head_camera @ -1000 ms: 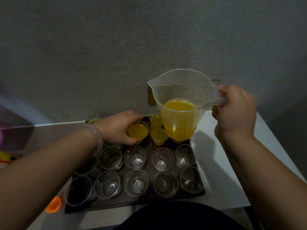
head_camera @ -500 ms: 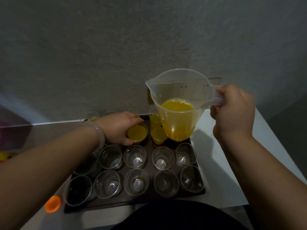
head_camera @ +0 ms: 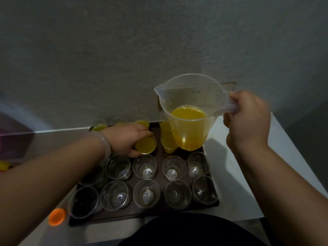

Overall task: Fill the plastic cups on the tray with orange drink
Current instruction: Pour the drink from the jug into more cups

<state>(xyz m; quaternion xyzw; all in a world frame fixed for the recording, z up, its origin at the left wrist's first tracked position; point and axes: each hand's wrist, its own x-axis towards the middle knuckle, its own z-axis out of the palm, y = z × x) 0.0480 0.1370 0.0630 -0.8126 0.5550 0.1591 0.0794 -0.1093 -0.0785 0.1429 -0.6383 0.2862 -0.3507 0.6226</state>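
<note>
One tray (head_camera: 124, 215) is carrying ten empty cups (head_camera: 146, 194) and six filled cups (head_camera: 168, 145), with one jug (head_camera: 188, 103) and one orange lid (head_camera: 57, 216).

Grey textured wall (head_camera: 124, 59) fills the top half. A wall socket plate (head_camera: 229, 85) sits low on it, mostly hidden, with its brownish corner showing. The white table (head_camera: 236, 183) runs right and toward me. An orange round cap (head_camera: 57, 216) lies flat on the tabletop just beside the tray's (head_camera: 160, 176) near left corner. At far left there's a blurred purple shape (head_camera: 10, 139) and a small yellow object (head_camera: 3, 166), too dim to name. My black clothing (head_camera: 191, 231) is at the bottom edge.
</note>
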